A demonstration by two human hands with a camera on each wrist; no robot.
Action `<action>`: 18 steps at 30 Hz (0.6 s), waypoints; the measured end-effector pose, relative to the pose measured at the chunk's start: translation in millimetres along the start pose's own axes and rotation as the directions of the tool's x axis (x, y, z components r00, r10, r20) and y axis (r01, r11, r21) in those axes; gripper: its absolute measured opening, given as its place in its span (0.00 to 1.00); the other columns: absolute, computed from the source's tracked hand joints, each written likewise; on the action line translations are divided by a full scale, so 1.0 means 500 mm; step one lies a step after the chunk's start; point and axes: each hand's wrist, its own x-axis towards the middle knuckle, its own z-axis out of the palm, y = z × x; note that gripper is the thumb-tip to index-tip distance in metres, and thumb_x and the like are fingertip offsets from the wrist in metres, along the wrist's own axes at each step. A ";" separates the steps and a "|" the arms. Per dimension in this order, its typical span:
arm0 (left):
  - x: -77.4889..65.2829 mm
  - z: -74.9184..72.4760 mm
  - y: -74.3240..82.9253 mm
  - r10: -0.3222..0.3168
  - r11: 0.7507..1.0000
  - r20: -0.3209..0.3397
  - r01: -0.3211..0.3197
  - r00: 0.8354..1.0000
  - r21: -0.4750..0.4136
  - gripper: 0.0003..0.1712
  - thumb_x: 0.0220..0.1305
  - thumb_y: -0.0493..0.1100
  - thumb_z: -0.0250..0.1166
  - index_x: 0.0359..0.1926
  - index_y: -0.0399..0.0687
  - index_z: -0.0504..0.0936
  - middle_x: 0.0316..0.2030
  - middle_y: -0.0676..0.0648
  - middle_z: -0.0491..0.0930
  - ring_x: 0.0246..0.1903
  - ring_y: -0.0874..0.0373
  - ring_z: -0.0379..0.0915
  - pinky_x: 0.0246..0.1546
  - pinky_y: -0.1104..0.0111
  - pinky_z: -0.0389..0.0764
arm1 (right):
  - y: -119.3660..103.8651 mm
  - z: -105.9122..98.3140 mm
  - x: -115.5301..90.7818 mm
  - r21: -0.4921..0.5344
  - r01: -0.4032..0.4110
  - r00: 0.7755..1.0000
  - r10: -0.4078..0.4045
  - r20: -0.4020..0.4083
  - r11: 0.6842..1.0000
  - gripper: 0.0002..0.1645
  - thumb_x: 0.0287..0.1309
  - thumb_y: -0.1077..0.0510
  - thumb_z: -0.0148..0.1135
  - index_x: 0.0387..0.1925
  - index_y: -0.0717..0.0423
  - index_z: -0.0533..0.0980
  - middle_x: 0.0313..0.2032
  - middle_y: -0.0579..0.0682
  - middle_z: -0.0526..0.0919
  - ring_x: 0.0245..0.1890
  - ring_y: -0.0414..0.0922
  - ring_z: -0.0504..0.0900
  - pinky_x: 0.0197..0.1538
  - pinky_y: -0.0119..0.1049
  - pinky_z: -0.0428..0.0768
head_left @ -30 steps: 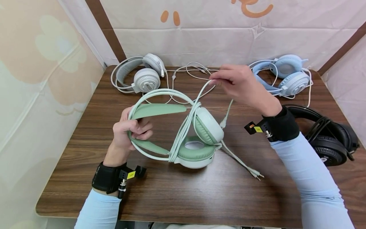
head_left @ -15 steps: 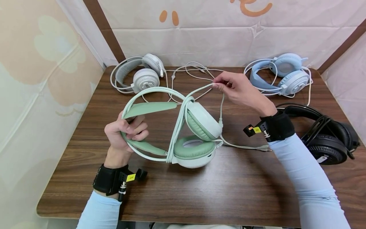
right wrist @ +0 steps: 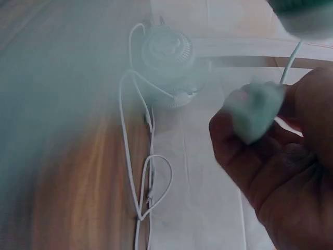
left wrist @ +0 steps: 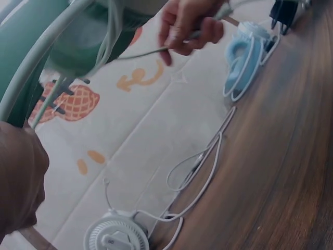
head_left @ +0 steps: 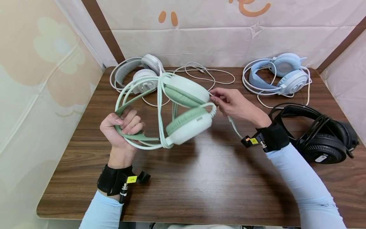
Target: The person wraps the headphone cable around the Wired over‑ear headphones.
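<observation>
Mint-green headphones (head_left: 190,125) hang tilted above the table, their ear cups turned to the right. My left hand (head_left: 121,128) grips the headband at its left end, fingers curled round it. Several turns of the headphone cable (head_left: 160,111) are wrapped across the headband beside the ear cups. Just right of the cups, my right hand (head_left: 233,103) pinches the free end of that cable. In the right wrist view, a blurred mint-green cable piece (right wrist: 255,112) sits between thumb and fingers. The cable tail (head_left: 235,127) hangs below the right hand; its plugs are hidden behind the wrist camera.
On the brown wooden table (head_left: 183,190), grey-white headphones (head_left: 148,60) lie at the back left with a loose white cable (head_left: 213,74). Light-blue headphones (head_left: 293,81) lie at the back right, black headphones (head_left: 323,148) at the right. A printed cloth wall (head_left: 186,44) stands behind.
The green headphones have tilted, their cups rising and moving left. My right hand has come down close to the ear cups with the cable, so the raised loop no longer shows.
</observation>
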 end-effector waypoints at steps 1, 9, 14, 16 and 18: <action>0.000 -0.001 0.002 0.014 1.000 -0.022 -0.015 1.000 -0.022 0.15 0.40 0.31 0.46 0.18 0.53 0.50 0.13 0.53 0.52 0.09 0.60 0.48 0.14 0.73 0.54 | 0.001 0.004 -0.006 -0.018 0.001 1.000 0.000 0.012 1.000 0.13 0.75 0.62 0.51 0.52 0.60 0.79 0.29 0.55 0.81 0.20 0.41 0.76 0.21 0.30 0.74; 0.002 -0.002 0.014 0.107 0.986 -0.170 -0.127 0.980 -0.111 0.14 0.40 0.34 0.46 0.17 0.55 0.50 0.11 0.53 0.50 0.09 0.61 0.46 0.12 0.72 0.56 | -0.037 0.058 -0.039 -0.246 0.202 0.979 -0.190 0.069 0.948 0.10 0.72 0.65 0.56 0.46 0.61 0.82 0.26 0.47 0.81 0.24 0.36 0.75 0.28 0.31 0.76; 0.002 -0.002 0.013 0.115 0.979 -0.195 -0.144 0.974 -0.141 0.12 0.40 0.34 0.45 0.17 0.54 0.50 0.12 0.53 0.50 0.09 0.60 0.47 0.13 0.72 0.56 | -0.086 0.100 -0.056 -0.312 0.345 0.938 -0.313 0.150 0.885 0.05 0.72 0.62 0.57 0.42 0.59 0.78 0.28 0.44 0.79 0.25 0.34 0.76 0.30 0.32 0.79; 0.003 -0.001 0.013 0.111 0.978 -0.203 -0.143 0.973 -0.153 0.12 0.40 0.34 0.45 0.17 0.54 0.51 0.11 0.53 0.50 0.09 0.60 0.47 0.13 0.72 0.56 | -0.105 0.113 -0.063 -0.340 0.376 0.926 -0.341 0.160 0.862 0.04 0.72 0.61 0.57 0.40 0.58 0.76 0.27 0.43 0.78 0.26 0.35 0.76 0.31 0.33 0.80; 0.004 -0.001 0.011 0.114 0.977 -0.204 -0.147 0.972 -0.153 0.12 0.41 0.34 0.45 0.17 0.54 0.51 0.11 0.53 0.50 0.09 0.60 0.47 0.13 0.72 0.56 | -0.120 0.123 -0.068 -0.379 0.395 0.919 -0.359 0.166 0.837 0.04 0.71 0.60 0.58 0.41 0.58 0.75 0.27 0.43 0.77 0.27 0.36 0.77 0.32 0.34 0.81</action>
